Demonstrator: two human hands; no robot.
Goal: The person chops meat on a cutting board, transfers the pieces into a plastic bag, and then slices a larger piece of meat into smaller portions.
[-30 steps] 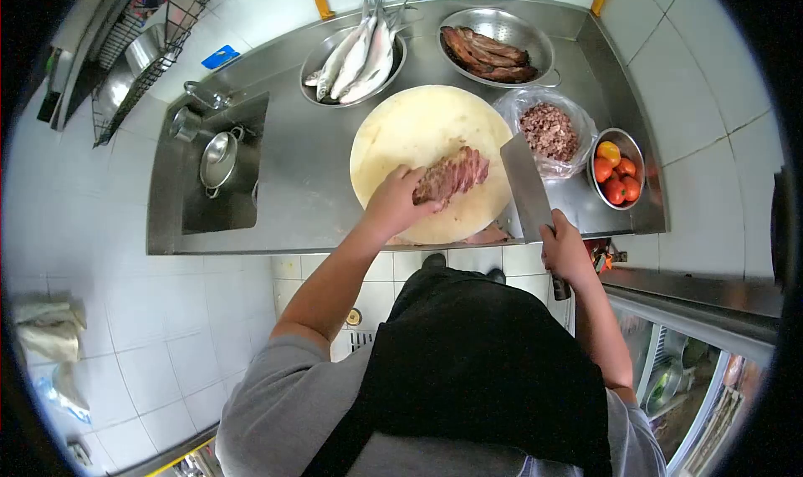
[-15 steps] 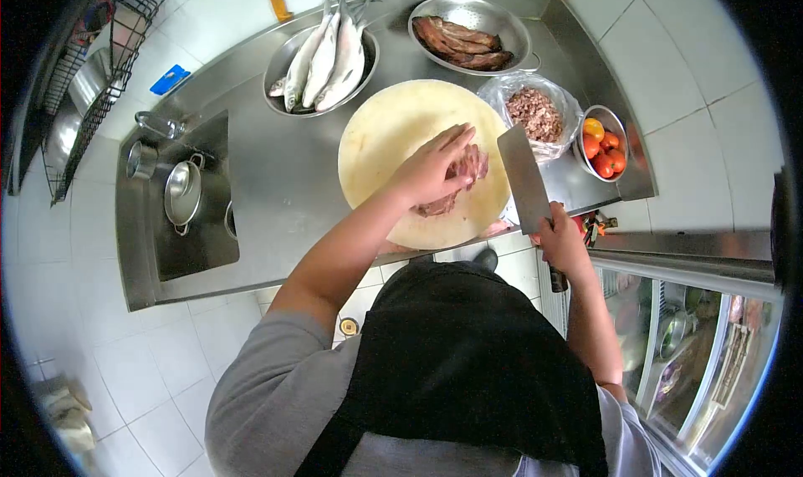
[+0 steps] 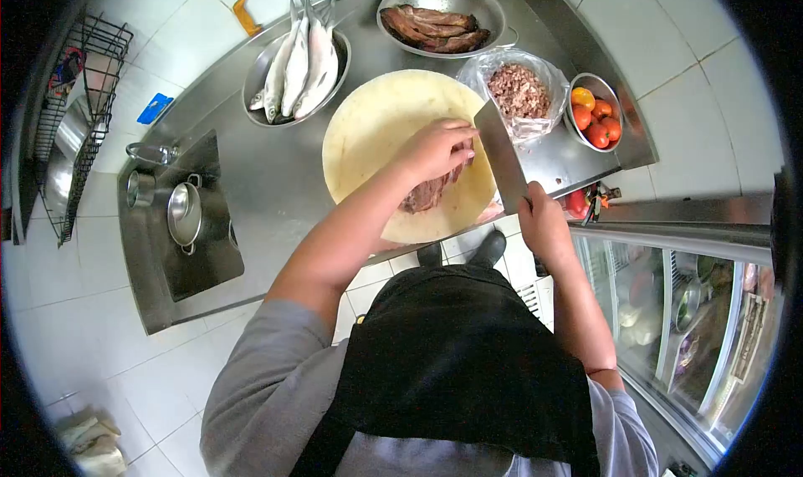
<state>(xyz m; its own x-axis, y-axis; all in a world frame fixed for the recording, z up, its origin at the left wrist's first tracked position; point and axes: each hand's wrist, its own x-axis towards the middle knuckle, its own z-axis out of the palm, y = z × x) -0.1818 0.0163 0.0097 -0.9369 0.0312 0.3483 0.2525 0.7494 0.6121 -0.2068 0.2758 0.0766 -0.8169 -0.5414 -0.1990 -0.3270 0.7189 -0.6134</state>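
Note:
My left hand point(image 3: 439, 149) presses on a dark red piece of meat point(image 3: 425, 195), its fingers bent over the top and hiding part of it. The meat lies on a round, pale cutting board point(image 3: 368, 126). My right hand point(image 3: 542, 224) is closed round the handle of a cleaver point(image 3: 504, 155). The broad blade stands along the board's right edge, its upper corner close to my left fingertips. Whether the edge touches the meat cannot be made out.
Behind the board are a bowl of whole fish point(image 3: 294, 69) and a colander of dark meat strips point(image 3: 443, 27). Chopped meat point(image 3: 520, 91) in a plastic bag and a bowl of tomatoes point(image 3: 595, 119) sit to the right. A sink point(image 3: 219, 251) holds pots at left; a glass-fronted fridge point(image 3: 644, 301) stands at right.
The cleaver has come in closer to the meat and my left hand. My left fingers, stretched out before, are now bent over the meat. The whole view has shifted slightly.

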